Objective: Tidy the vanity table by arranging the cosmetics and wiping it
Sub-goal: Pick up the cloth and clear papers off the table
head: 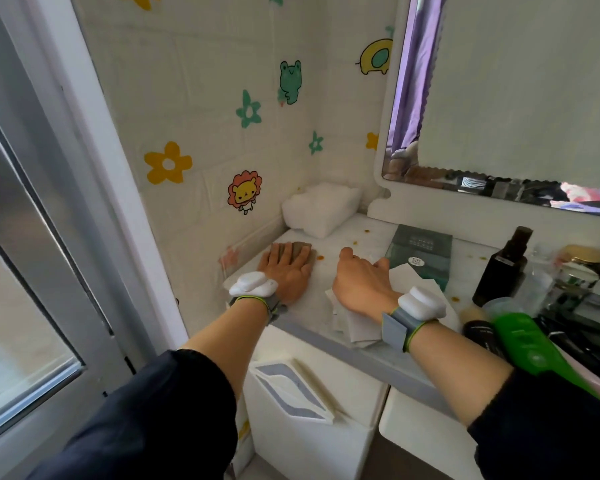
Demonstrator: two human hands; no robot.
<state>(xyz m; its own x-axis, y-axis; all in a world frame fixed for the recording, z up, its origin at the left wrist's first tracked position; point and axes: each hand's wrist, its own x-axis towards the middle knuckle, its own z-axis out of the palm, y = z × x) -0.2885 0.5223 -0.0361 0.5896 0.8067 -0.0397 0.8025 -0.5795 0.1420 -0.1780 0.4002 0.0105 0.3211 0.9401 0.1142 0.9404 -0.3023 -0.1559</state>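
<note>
Left hand [286, 270] presses flat on one cloth [311, 258].

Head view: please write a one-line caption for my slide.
Left hand presses a brown cloth on the vanity table; right hand rests on white papers beside a green box.

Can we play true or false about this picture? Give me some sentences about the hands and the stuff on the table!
1. The left hand presses flat on a brown cloth. True.
2. The right hand holds the dark bottle. False: it rests on white paper, and the bottle stands off to the side.
3. Little orange spots dot the table. True.
4. The green box sits on the floor. False: it lies on the table, next to the right hand.
</note>
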